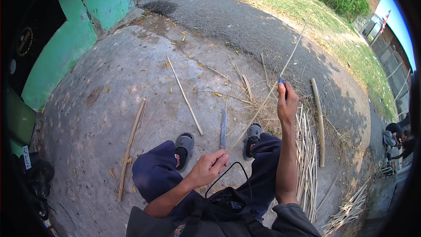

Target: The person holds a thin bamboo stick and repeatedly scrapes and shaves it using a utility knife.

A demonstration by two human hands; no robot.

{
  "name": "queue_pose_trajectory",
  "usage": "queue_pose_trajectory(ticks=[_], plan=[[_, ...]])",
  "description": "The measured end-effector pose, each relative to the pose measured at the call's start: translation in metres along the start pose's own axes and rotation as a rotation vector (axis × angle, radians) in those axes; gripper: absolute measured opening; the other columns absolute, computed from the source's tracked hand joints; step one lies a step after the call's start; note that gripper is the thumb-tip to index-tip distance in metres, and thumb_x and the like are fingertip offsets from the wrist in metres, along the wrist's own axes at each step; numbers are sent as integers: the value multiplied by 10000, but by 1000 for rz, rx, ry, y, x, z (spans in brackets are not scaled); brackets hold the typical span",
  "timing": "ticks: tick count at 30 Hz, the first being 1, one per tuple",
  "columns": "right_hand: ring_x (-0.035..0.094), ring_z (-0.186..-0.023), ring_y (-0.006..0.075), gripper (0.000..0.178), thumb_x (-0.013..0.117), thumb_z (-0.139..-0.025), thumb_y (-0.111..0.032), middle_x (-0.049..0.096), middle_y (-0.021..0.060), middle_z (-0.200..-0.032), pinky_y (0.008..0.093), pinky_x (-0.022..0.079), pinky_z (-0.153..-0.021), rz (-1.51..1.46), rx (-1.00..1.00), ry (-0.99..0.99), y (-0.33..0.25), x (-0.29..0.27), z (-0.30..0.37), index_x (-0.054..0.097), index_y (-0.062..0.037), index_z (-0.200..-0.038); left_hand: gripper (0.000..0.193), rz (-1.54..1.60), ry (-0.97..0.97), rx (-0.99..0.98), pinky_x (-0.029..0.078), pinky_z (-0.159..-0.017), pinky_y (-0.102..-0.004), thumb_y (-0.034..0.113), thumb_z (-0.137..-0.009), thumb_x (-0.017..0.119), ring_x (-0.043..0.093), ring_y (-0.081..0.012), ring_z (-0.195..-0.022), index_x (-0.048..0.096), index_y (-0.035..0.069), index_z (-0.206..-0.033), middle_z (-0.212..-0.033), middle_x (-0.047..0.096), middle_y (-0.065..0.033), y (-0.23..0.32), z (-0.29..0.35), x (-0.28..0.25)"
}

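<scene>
A long thin bamboo strip (259, 112) slants up from my left hand (206, 170) to my right hand and continues past it toward the asphalt. The left fingers are pinched on its near end, low before my lap. Farther out, my right hand (287, 103) is closed around the strip, with a small blue piece (281, 80) at the fingertips whose kind I cannot make out. A knife (223, 128) shows its grey blade just beyond my left hand, pointing away from me. Its handle is hidden, and I cannot tell whether that hand touches it.
Many split bamboo strips (305, 162) lie right of my leg, beside a thick bamboo pole (319, 123). Shavings (269, 109) litter the ground ahead. One pale stick (184, 94) lies ahead, another bamboo piece (130, 149) at left. A green wall (61, 68) stands far left; people (397, 138) are far right.
</scene>
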State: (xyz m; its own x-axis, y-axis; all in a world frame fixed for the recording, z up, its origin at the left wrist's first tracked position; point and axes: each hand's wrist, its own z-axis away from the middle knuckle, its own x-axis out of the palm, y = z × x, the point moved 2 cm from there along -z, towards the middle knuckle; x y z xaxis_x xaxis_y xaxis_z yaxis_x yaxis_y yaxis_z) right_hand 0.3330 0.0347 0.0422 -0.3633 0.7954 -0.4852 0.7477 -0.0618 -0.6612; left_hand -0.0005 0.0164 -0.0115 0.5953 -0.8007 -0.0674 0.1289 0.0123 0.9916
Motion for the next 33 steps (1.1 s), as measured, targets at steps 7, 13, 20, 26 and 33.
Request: queue_pose_trajectory(ticks=[7, 13, 20, 26, 33], plan=[[487, -553, 258, 406, 554, -1094, -374, 501, 147, -616, 417, 367, -566, 103, 41, 86, 33, -10, -14, 632, 0, -957, 286, -7, -72, -34, 367, -578, -257, 209, -1125, 515, 426, -48, -624, 603, 26, -924, -675, 456, 39, 11, 34, -11], [354, -545, 44, 523, 500, -1106, -537, 474, -28, -677, 257, 261, -492, -422, 444, 160, 95, -35, -11, 629, -67, -915, 271, 158, -31, -130, 306, -522, -230, 203, -1140, 504, 372, -27, -563, 613, 38, -954, -651, 438, 52, -15, 94, -13], [301, -478, 28, 574, 454, -1114, -538, 596, 11, -885, 219, 219, -454, -977, 557, -379, 1, 10, 43, 645, -21, -1274, 291, 489, -27, -201, 251, -477, -235, 272, -1172, 421, 279, -31, -537, 556, 43, -1053, -682, 360, 62, 11, 60, -34], [396, -586, 29, 400, 533, -1104, -387, 518, -40, -781, 232, 267, -526, -723, 203, -375, -35, 28, 79, 692, -25, -1169, 198, 460, 55, -69, 266, -488, -236, 240, -1171, 411, 302, -37, -559, 495, 62, -1186, -740, 397, 39, 53, -26, -26], [479, -627, 126, 332, 627, -1020, -307, 496, 19, -698, 321, 374, -591, -474, -33, -467, -51, 13, 84, 726, 7, -1061, 169, 406, 170, -5, 293, -509, -234, 217, -1161, 430, 316, -44, -582, 475, 60, -1205, -754, 425, 33, 34, -59, -10]])
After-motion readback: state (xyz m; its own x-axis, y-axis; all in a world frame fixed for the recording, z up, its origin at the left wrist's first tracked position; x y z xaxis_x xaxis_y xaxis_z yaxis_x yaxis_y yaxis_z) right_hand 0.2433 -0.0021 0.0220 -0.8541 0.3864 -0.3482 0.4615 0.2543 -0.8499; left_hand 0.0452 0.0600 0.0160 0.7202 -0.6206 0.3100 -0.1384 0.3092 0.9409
